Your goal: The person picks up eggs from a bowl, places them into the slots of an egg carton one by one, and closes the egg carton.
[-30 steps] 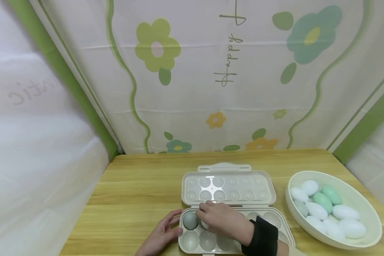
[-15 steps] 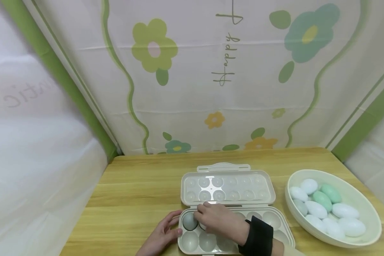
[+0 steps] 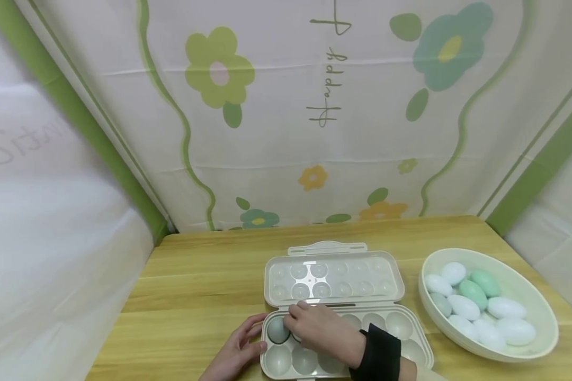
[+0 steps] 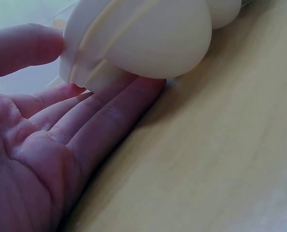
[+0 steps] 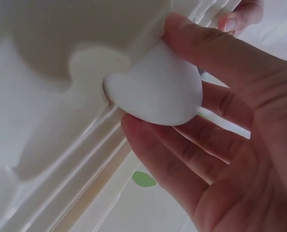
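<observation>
My right hand [image 3: 320,330] holds a white egg [image 5: 158,89] between thumb and fingers, low over a back-row cup of the egg box [image 3: 416,350]. The egg's narrow end sits inside the cup in the right wrist view. From above, the hand hides most of the egg. A grey-green egg [image 3: 278,330] lies in the back left cup beside it. At the box's left end is my left hand [image 3: 237,348], its thumb tip [image 4: 49,46] on the rim. Its fingers stretch out straight against the underside of the cups.
The box's clear lid [image 3: 333,278] is folded back flat behind it. To the right stands a cream bowl [image 3: 536,338] with several white, green and greyish eggs. Flowered cloth [image 3: 267,137] hangs behind the wooden table [image 3: 205,280].
The head view has shifted slightly, so everything sits a little further left. Both hands keep nearly the same place at the egg box, and the right stays at the same cup.
</observation>
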`<move>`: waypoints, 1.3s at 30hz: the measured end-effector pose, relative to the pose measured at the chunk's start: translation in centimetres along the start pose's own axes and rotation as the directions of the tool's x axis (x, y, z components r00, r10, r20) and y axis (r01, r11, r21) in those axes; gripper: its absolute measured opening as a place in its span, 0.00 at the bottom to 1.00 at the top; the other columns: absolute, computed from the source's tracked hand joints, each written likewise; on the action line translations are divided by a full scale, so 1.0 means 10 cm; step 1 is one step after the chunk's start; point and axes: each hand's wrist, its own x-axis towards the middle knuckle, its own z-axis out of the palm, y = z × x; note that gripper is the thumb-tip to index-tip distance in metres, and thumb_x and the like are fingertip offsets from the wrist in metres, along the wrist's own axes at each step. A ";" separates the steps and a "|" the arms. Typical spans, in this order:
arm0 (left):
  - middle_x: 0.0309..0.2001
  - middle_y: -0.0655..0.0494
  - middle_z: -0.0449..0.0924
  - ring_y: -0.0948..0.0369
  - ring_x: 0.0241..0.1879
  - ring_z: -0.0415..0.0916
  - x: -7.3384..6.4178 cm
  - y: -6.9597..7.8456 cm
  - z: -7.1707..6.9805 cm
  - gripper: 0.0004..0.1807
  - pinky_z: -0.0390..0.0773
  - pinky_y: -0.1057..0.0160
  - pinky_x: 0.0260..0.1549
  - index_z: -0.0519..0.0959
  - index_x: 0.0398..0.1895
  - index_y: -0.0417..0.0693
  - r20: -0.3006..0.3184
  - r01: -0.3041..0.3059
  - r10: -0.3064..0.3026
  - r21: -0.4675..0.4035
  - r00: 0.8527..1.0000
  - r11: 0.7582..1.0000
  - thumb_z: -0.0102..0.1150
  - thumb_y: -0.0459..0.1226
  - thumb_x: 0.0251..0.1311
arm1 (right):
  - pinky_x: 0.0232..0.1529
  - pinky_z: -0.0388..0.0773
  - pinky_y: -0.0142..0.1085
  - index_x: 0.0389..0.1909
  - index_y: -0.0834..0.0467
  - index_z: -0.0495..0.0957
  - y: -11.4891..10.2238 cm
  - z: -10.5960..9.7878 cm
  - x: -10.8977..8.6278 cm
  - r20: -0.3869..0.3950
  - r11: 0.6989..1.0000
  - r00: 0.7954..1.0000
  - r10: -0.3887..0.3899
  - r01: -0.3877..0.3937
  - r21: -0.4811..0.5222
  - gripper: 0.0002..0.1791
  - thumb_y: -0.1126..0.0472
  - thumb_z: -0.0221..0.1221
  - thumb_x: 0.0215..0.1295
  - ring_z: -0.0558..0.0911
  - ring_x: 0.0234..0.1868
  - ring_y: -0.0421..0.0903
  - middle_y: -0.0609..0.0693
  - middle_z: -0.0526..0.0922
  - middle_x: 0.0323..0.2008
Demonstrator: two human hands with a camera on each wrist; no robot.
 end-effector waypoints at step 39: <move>0.67 0.28 0.50 0.59 0.57 0.69 0.01 0.00 -0.04 0.30 0.75 0.59 0.50 0.42 0.67 0.31 0.064 -0.021 0.022 -0.026 0.998 0.999 0.40 0.25 0.65 | 0.24 0.70 0.32 0.31 0.53 0.73 0.67 -0.43 -0.97 0.097 0.978 0.974 0.203 -0.197 -0.067 0.10 0.66 0.60 0.46 0.71 0.29 0.44 0.46 0.73 0.27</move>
